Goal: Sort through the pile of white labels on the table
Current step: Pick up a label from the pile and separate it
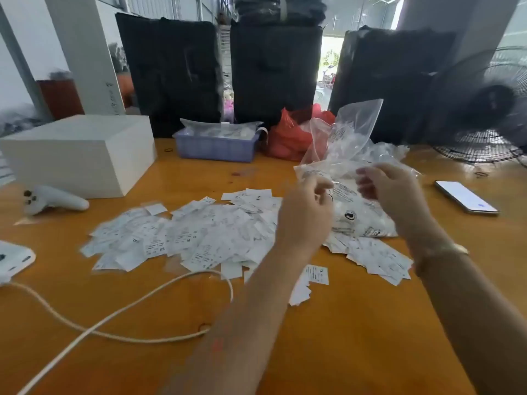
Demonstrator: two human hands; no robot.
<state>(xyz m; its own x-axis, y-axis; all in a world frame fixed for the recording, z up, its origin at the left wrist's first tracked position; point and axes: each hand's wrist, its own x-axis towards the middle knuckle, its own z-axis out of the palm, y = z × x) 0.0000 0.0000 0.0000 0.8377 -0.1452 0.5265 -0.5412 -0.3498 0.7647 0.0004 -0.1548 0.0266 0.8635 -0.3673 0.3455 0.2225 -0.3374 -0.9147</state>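
Note:
A wide pile of white labels (199,238) with printed sizes lies spread across the middle of the wooden table (356,323). More labels (379,258) lie at the right under a clear plastic bag (353,218) with black print. My left hand (306,215) and my right hand (393,192) are raised above the pile, facing each other with fingers curled. Both appear to pinch the thin edge of the clear bag, though blur hides the exact hold. A gold bracelet (439,252) is on my right wrist.
A white box (82,155) and a white controller (51,199) sit at the left. A purple tray (216,145), a red bag (291,138) and more clear bags (350,129) stand behind. A phone (466,196) lies right. A white cable (128,317) loops in front. A fan (490,109) stands far right.

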